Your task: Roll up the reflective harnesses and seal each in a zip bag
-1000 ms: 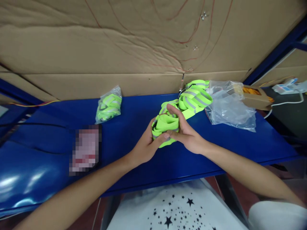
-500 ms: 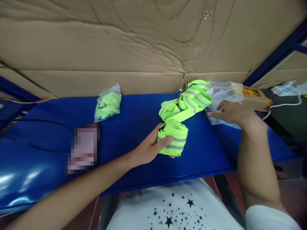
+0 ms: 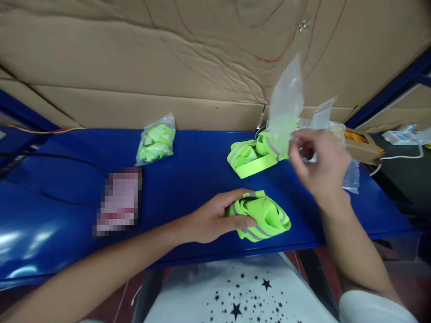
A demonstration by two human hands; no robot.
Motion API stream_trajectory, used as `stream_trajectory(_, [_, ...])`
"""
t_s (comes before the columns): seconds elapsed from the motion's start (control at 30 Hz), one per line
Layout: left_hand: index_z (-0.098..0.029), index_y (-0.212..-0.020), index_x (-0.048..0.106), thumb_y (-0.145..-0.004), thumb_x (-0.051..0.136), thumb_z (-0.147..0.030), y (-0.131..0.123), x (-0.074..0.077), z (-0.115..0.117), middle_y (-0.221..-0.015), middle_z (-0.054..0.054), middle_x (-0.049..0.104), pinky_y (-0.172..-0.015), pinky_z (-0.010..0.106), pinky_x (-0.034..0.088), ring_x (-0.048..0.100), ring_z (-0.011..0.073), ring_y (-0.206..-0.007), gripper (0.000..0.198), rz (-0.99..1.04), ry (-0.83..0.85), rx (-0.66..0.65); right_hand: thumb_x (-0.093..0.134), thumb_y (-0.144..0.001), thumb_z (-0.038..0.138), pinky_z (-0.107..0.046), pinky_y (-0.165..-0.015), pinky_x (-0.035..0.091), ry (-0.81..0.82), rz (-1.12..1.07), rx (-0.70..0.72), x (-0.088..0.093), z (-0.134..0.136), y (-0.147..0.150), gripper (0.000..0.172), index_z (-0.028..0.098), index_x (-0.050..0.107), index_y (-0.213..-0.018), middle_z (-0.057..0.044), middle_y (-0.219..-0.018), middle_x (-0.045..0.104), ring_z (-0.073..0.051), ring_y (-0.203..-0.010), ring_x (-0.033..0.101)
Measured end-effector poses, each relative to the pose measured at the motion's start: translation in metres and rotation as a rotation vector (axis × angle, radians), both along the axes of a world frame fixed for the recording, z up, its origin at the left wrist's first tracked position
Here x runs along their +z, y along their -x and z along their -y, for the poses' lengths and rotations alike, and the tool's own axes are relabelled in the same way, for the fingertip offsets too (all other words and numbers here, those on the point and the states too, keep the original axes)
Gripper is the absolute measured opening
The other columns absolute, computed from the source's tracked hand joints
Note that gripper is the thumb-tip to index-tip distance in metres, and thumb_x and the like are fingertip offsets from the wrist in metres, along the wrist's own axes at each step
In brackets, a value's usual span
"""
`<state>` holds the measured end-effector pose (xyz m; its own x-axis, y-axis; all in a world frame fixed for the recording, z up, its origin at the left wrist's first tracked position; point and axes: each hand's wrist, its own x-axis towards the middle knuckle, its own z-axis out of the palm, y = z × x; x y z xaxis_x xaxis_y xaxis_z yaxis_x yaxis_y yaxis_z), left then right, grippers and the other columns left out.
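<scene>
My left hand is closed round a folded bundle of neon-yellow reflective strap with grey stripes, just above the table's front part. Over to the right, my right hand pinches a small clear plastic zip bag, which stands up, blurred, from the fingers. Behind that bag lie more loose reflective straps, partly hidden by it. A bagged reflective strap rests at the back left of the blue table.
Left of my forearm lies a blurred-out flat pinkish object, with black cables running near it. More clear bags and an open cardboard box sit at the right. A cardboard wall closes off the back.
My right hand has lifted a plastic bag from the pile at the right and brought it leftward. The strap bundle in my left hand has come nearer and tilted.
</scene>
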<state>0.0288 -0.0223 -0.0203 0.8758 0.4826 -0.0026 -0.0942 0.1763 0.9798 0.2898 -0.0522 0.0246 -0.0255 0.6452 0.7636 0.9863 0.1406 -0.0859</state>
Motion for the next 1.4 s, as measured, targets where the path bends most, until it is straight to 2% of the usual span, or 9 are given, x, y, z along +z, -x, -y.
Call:
stream_trajectory(0.1, [-0.020,-0.104,0.064,-0.079,0.083,-0.031,-0.001,0.004,-0.005,-0.090,0.000,0.068,-0.067,0.024,0.057,0.066,0.0149,-0.077,0.033,0.072,0.056,0.141,0.060,-0.096,0.020,-0.032,-0.068,0.053,0.086,0.120,0.355,-0.011,0.007,0.026,0.022,0.026,0.068,-0.116,-0.005,-0.097,0.073,-0.020,-0.080,0.070])
stream_trajectory(0.23, [-0.020,-0.103,0.058,-0.076,0.085,-0.032,-0.001,0.003,-0.019,-0.094,0.001,0.069,-0.061,0.023,0.057,0.068,0.0159,-0.076,0.040,0.087,0.108,0.254,0.057,-0.100,0.020,-0.031,-0.069,0.055,0.209,-0.033,0.502,-0.012,0.007,0.035,0.022,0.026,0.072,-0.114,-0.005,-0.094,0.073,-0.018,-0.080,0.070])
stream_trajectory(0.37, [-0.025,-0.120,0.049,-0.077,0.085,-0.033,-0.001,-0.003,-0.028,-0.097,0.002,0.071,-0.054,0.031,0.061,0.073,0.0219,-0.073,0.056,0.026,0.190,0.220,0.064,-0.097,0.022,-0.031,-0.066,0.054,0.239,-0.274,0.517,-0.007,0.003,0.033,0.016,0.026,0.076,-0.106,-0.003,-0.088,0.070,-0.015,-0.069,0.063])
stream_trajectory(0.47, [-0.023,-0.127,0.055,-0.078,0.084,-0.035,-0.002,-0.005,-0.029,-0.099,0.004,0.073,-0.057,0.030,0.062,0.074,0.0229,-0.076,0.057,0.022,0.160,0.199,0.066,-0.096,0.023,-0.031,-0.064,0.052,0.276,-0.344,0.546,-0.006,0.002,0.033,0.014,0.024,0.077,-0.105,-0.003,-0.086,0.069,-0.014,-0.067,0.061])
stream_trajectory(0.6, [-0.019,-0.119,0.066,-0.079,0.084,-0.034,-0.003,-0.004,-0.027,-0.104,0.005,0.074,-0.064,0.028,0.063,0.074,0.0219,-0.084,0.047,0.017,0.098,0.269,0.064,-0.097,0.020,-0.032,-0.068,0.054,0.266,-0.324,0.578,-0.007,0.003,0.035,0.020,0.025,0.077,-0.111,-0.004,-0.092,0.070,-0.016,-0.076,0.065])
stream_trajectory(0.77, [-0.021,-0.120,0.061,-0.082,0.081,-0.042,-0.003,-0.002,-0.025,-0.098,0.004,0.071,-0.050,0.030,0.062,0.073,0.0225,-0.074,0.047,-0.016,0.118,0.326,0.062,-0.097,0.016,-0.035,-0.074,0.057,0.173,-0.220,0.560,-0.011,0.007,0.037,0.033,0.031,0.072,-0.125,-0.005,-0.099,0.070,-0.019,-0.084,0.067])
stream_trajectory(1.0, [-0.022,-0.117,0.055,-0.081,0.082,-0.042,-0.005,-0.003,-0.023,-0.091,0.003,0.072,-0.048,0.033,0.063,0.074,0.0231,-0.068,0.049,-0.008,0.182,0.479,0.057,-0.098,0.011,-0.038,-0.084,0.059,0.150,-0.023,0.573,-0.021,0.007,0.040,0.053,0.034,0.056,-0.145,-0.008,-0.114,0.069,-0.022,-0.095,0.070])
stream_trajectory(1.23, [-0.021,-0.090,0.046,-0.079,0.083,-0.041,-0.006,-0.004,-0.020,-0.087,-0.003,0.067,-0.047,0.031,0.062,0.072,0.0185,-0.066,0.043,0.102,0.185,0.628,0.060,-0.097,0.013,-0.040,-0.090,0.058,0.164,-0.044,0.573,-0.024,0.001,0.036,0.029,0.025,0.063,-0.123,-0.008,-0.109,0.072,-0.024,-0.101,0.070])
stream_trajectory(1.4, [-0.022,-0.092,0.045,-0.084,0.079,-0.042,-0.006,-0.005,-0.021,-0.086,-0.006,0.064,-0.053,0.028,0.063,0.069,0.0134,-0.065,0.041,0.164,0.110,0.763,0.056,-0.099,0.011,-0.038,-0.089,0.059,0.244,-0.116,0.670,-0.030,0.002,0.049,0.023,0.022,0.063,-0.118,-0.008,-0.107,0.071,-0.022,-0.101,0.070])
